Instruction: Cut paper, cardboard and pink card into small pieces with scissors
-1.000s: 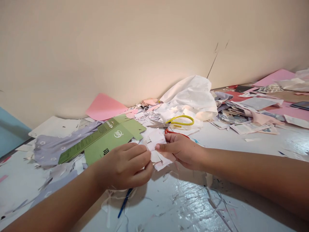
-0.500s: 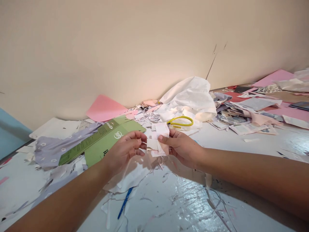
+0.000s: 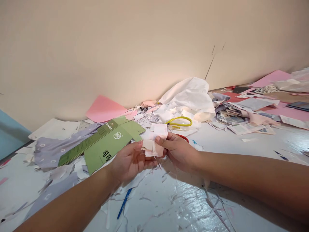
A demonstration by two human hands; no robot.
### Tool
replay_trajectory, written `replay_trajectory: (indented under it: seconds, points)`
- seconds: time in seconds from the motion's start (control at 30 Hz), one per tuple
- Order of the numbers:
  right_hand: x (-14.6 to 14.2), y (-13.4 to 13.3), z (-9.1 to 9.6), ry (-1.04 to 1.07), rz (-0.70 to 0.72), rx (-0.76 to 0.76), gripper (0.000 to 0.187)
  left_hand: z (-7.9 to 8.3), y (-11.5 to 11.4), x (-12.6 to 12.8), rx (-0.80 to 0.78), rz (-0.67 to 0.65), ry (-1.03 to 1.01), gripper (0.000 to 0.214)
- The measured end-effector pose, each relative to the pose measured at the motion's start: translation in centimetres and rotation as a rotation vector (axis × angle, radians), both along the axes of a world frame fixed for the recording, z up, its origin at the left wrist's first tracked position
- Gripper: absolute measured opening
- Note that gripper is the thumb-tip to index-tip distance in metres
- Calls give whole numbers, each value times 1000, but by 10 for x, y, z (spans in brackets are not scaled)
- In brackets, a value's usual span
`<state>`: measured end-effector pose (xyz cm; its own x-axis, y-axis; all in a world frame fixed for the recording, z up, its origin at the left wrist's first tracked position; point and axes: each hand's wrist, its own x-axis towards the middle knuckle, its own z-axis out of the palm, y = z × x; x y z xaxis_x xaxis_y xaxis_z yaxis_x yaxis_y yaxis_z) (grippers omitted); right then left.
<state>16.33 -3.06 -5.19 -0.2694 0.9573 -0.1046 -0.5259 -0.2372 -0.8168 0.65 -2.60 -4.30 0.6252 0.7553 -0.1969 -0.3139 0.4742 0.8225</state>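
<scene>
My left hand point(image 3: 130, 159) and my right hand point(image 3: 177, 149) meet just above the white table point(image 3: 183, 206). Together they pinch a small bundle of white and pale pink paper scraps point(image 3: 153, 145). The left thumb and fingers close on the bundle's left edge. My right thumb presses on its top, with the fingers curled beneath. A flattened green carton point(image 3: 106, 143) lies just left of the hands. Yellow-handled scissors point(image 3: 180, 121) lie behind the right hand, and a red loop point(image 3: 183, 138) peeks out beside it.
A beige wall point(image 3: 145, 48) rises behind the table. Crumpled white sheet point(image 3: 190, 96), pink paper point(image 3: 103, 108), lilac patterned fabric point(image 3: 51, 145) and printed clippings point(image 3: 243, 120) crowd the back. A blue pen point(image 3: 124, 203) and thin paper shreds lie under the left forearm. A dark phone point(image 3: 299, 105) sits far right.
Both hands lifted the scrap bundle off the table and brought it slightly closer. The left hand opened from a downturned fist to a pinch on the bundle's left edge.
</scene>
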Motion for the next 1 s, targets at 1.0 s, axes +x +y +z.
replay_trajectory:
  seconds: [1.0]
  points:
    - [2, 3, 8, -11, 116, 5, 21, -6, -6, 7, 109, 85, -4, 37]
